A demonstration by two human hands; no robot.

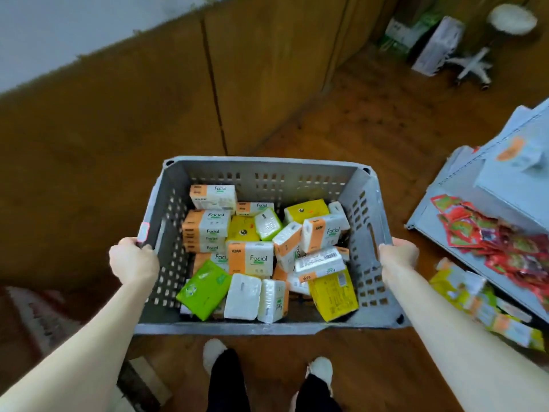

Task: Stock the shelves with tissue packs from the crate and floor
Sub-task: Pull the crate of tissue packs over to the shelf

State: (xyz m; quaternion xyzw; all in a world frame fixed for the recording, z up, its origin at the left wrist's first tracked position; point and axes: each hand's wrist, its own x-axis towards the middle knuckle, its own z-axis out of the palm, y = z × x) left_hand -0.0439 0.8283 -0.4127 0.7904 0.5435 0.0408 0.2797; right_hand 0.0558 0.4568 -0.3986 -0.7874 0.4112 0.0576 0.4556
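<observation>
- Head camera, looking straight down: I've got the grey crate (267,165) in the middle of the frame, one hand on each short side so the load sits level between my arms.
- My left hand (133,261) is clamped over the left rim, fingers curled round the edge. My right hand (398,254) is wrapped on the right rim by the handle slot, its fingertips hidden behind the wall.
- Inside, the tissue packs (251,258) lie jumbled: orange-and-white ones stacked at the left, a green pack (205,288) and a yellow pack (332,292) tipped toward the near wall. Loose like that, I reckon they'd slide if I tilted, hence the even two-sided hold.
- The crate looks lifted off the wooden floor (341,129), and my slippers (214,350) show just under its near edge.
- The shelf unit (463,209) stands at the right edge of the frame, with red sachets (505,248) spilled across one tier. More loose packs (475,298) lie on the floor below it at lower right.
- My read: this hold is for getting the stock beside the shelves. Nothing from this crate looks shelved yet.
</observation>
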